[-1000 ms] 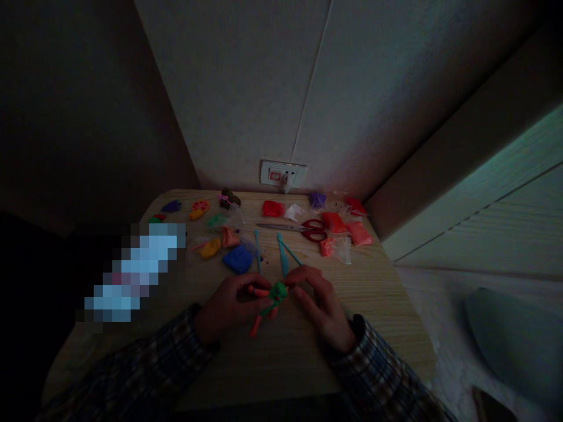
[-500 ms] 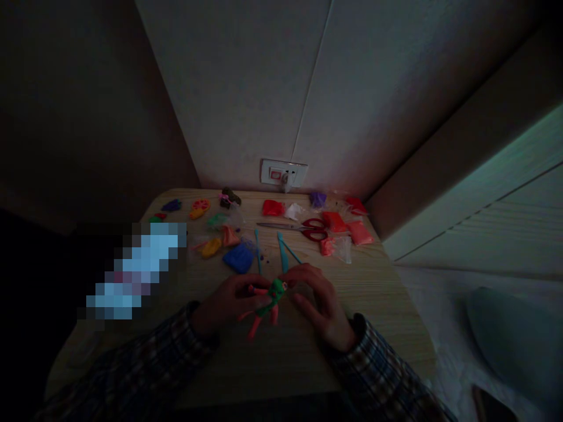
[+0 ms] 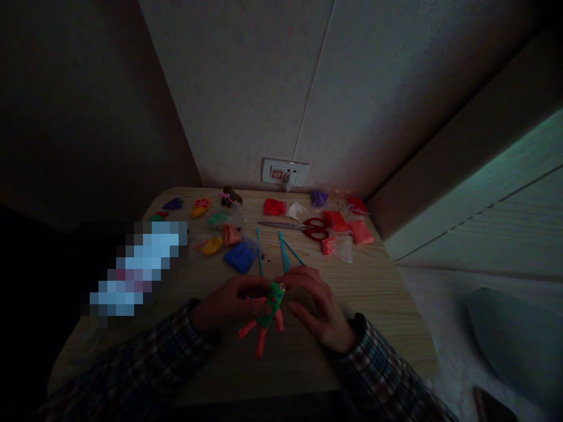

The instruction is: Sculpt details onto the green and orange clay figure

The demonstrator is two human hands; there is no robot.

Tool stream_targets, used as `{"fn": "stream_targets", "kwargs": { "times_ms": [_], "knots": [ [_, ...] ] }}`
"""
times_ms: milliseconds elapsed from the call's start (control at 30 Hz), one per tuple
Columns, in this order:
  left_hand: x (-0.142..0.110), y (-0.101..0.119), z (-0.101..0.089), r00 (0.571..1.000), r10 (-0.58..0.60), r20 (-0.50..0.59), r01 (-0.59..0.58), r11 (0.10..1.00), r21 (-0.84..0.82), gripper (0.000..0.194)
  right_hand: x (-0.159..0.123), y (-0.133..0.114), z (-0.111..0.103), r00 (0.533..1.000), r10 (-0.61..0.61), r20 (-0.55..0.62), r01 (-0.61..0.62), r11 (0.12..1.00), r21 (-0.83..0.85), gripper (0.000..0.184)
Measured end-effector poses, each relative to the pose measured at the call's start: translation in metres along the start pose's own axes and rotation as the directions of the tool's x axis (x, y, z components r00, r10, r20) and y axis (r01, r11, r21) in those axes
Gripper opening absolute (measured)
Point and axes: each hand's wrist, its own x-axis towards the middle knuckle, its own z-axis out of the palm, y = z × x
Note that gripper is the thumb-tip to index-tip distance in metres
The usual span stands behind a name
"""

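Observation:
A small clay figure with a green head and body and pinkish limbs is pinched between the thumb and fingers of my left hand. It is tilted, its legs hanging down toward me. My right hand is at the figure's right side, thumb and fingers apart. Its index fingertip is by the top of the head; whether it touches there I cannot tell. Just beyond the hands lie a thin blue modelling tool, a blue clay knife and another thin blue stick.
Red-handled scissors lie across the table. Bagged clay surrounds them: blue, yellow, red, coral and purple. Finished-looking clay pieces, one orange, sit at back left. A pixelated bright area covers the left edge.
The figure has turned and come lower in my left hand, so more of its body and legs shows. My right thumb has moved slightly away from its head.

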Motion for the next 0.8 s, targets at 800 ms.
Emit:
{"fn": "stream_targets", "kwargs": {
  "times_ms": [800],
  "knots": [
    [0.0021,-0.0032,-0.0007,0.997,-0.016,-0.071,0.013,0.999,-0.039,0.046,0.0007,-0.0035,-0.0027,0.999,-0.039,0.032,0.041,0.998,-0.047,0.035]
  ]
}}
